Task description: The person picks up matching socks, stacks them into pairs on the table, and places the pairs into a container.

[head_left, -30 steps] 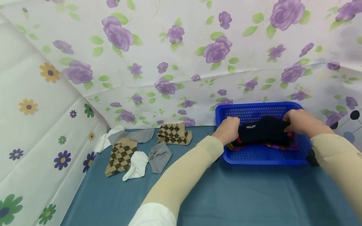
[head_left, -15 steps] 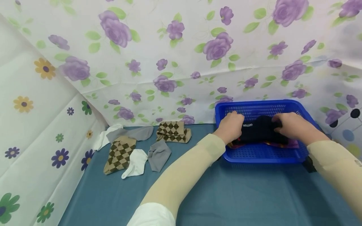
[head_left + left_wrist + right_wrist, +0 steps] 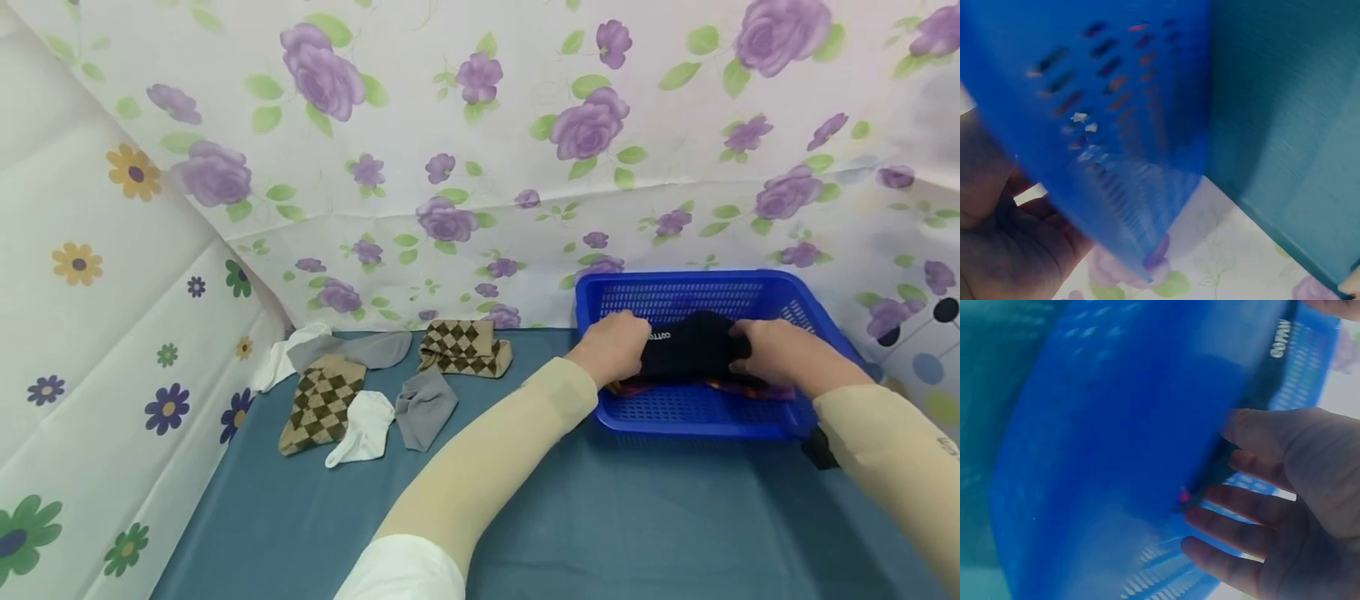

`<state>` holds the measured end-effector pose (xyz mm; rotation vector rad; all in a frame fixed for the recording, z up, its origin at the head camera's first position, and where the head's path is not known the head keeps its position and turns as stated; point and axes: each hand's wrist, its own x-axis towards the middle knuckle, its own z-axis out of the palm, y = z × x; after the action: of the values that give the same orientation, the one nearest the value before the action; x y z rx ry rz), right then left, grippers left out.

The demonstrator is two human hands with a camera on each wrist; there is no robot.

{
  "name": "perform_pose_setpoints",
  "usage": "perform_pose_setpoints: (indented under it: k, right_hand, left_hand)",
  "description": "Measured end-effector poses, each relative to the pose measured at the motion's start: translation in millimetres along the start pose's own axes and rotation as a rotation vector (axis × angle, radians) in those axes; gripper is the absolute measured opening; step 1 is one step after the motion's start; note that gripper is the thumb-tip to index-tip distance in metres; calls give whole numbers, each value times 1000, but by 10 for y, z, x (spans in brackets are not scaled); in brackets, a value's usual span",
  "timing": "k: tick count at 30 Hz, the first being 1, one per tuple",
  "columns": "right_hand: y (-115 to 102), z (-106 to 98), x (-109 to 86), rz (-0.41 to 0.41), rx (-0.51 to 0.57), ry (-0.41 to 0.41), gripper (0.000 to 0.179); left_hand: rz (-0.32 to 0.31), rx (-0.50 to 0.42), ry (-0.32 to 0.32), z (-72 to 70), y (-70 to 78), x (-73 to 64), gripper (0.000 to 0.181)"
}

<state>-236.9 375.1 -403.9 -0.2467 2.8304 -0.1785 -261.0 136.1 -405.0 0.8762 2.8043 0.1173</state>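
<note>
A blue perforated basket (image 3: 697, 427) stands at the right by the back wall. Inside it, a black sock (image 3: 690, 348) with white "COTTON" lettering lies across a purple and yellow cloth (image 3: 761, 392). My left hand (image 3: 611, 343) reaches over the basket's left side and grips the sock's left end; in the left wrist view its fingertips are hidden behind the basket wall. At the sock's other end, my right hand (image 3: 783, 350) pinches the fabric between thumb and index finger. The right wrist view shows that hand's other fingers (image 3: 1229, 528) spread.
Left on the teal tablecloth (image 3: 637, 517) lie several loose socks: brown checked (image 3: 324, 404), folded checked (image 3: 463, 348), grey (image 3: 426, 410), long grey (image 3: 367, 348) and white (image 3: 367, 427). Another white sock (image 3: 288, 358) rests at the corner. A flowered sheet (image 3: 360, 217) hangs behind.
My right hand has moved left and down along the black sock, and my left hand slightly to the right. The sock now sits lower and more bunched between them.
</note>
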Motion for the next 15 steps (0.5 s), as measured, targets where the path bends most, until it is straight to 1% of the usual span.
perform_pose_setpoints:
  k: [2, 4, 8, 10, 12, 15]
  right_hand:
    - [-64, -57, -19, -8, 4, 26, 64]
    - [-146, -133, -51, -20, 4, 50, 66]
    - [-400, -276, -176, -42, 13, 132, 62]
    - [-561, -324, -267, -57, 13, 193, 58]
    - [-731, -347, -366, -77, 13, 272, 52]
    - [-984, -331, -520, -113, 28, 381, 44]
  left_hand:
    - [14, -35, 26, -71, -18, -80, 16]
    - [34, -65, 61, -161, -52, -190, 21]
    - [60, -112, 136, -358, -150, -441, 32]
    - [56, -146, 161, -441, -223, -573, 33]
    - [56, -177, 186, -504, -309, -714, 33]
    - [44, -220, 226, -554, -440, -939, 32]
